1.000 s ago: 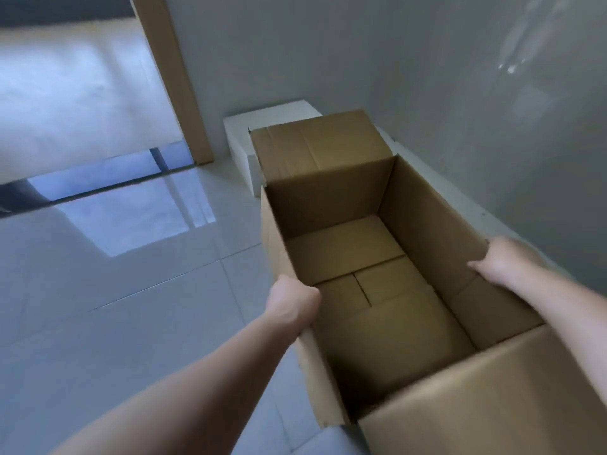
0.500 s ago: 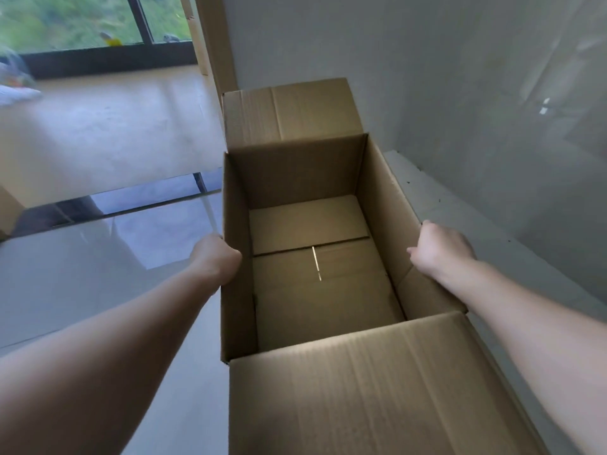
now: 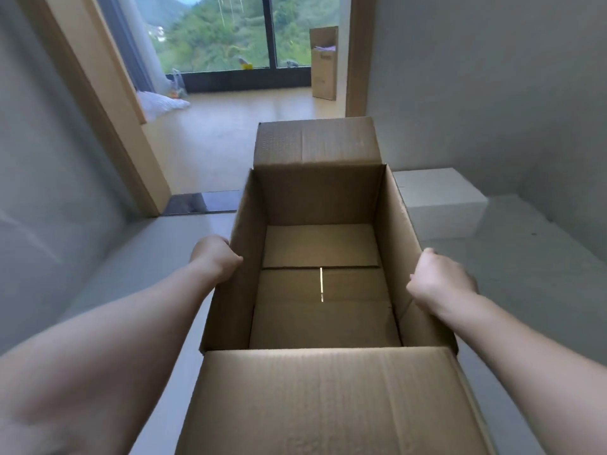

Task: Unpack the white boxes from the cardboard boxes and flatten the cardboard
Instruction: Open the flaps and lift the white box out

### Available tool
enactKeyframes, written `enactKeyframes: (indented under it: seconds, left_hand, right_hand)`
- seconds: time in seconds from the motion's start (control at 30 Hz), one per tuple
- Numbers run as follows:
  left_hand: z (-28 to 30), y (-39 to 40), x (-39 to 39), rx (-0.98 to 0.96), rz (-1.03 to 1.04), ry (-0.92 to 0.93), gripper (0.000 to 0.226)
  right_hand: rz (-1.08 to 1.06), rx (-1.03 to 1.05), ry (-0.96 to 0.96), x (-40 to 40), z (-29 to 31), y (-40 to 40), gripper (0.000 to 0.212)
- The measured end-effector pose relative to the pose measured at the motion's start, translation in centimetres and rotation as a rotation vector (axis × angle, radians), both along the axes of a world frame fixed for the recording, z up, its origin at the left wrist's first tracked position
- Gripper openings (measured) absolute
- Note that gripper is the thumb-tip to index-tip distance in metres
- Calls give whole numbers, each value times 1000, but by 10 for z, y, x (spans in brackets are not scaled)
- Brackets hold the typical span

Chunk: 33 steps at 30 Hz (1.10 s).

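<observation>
Holding the open cardboard box (image 3: 320, 284) by its two long walls, we see our left hand (image 3: 215, 257) curled over the top edge of the left wall and our right hand (image 3: 438, 284) curled over the top edge of the right wall, so each grip is closed onto cardboard, with the fingers folded over the rim and mostly hidden from us. Nothing lies inside the box; its bottom flaps are folded shut, and a thin bright slit (image 3: 321, 284) of light shows where two of them meet. Its far flap (image 3: 315, 144) stands up and away from us, while the near flap (image 3: 331, 402) spreads out toward us at the bottom of the view. Just beyond the box's right wall, a white box (image 3: 437, 201) sits on the pale tiled floor (image 3: 532, 257), close to the grey wall (image 3: 492, 77). Ahead, a wooden door frame (image 3: 98, 103) opens onto a room with a wood-toned floor, where a tall narrow carton (image 3: 324, 64) stands upright near a big window (image 3: 236, 31) that looks out on green hills. A white bag (image 3: 161, 101) lies on that floor by the window's left side.
</observation>
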<state>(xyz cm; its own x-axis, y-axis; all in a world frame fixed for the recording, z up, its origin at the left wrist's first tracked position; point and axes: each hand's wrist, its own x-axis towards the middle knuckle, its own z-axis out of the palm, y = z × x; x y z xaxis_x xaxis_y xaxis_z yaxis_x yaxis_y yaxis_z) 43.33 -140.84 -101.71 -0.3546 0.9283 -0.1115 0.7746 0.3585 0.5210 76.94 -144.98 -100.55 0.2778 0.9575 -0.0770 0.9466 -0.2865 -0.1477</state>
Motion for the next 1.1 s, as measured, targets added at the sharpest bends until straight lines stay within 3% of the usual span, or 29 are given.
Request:
enactKeyframes:
  seconds: [0.37, 0.57, 0.77, 0.9, 1.0, 1.1]
  left_hand:
    - [12, -64, -300, -70, 307, 90, 24]
    - [-21, -107, -396, -105, 458, 98, 21]
    - [-42, -121, -412, -146, 485, 327, 21]
    - [-28, -105, -383, -96, 382, 459, 26]
    - [-21, -90, -354, -103, 306, 407, 36]
    - [-13, -76, -321, -83, 238, 374, 37]
  right_hand:
    - [344, -177, 95, -301, -20, 7, 26]
    - [447, -219, 61, -409, -39, -6, 39]
    - [448, -372, 49, -452, -72, -38, 36]
    - [580, -379, -4, -459, -73, -49, 18]
    - [730, -292, -87, -458, -52, -44, 33]
    - [748, -193, -73, -439, -36, -29, 48]
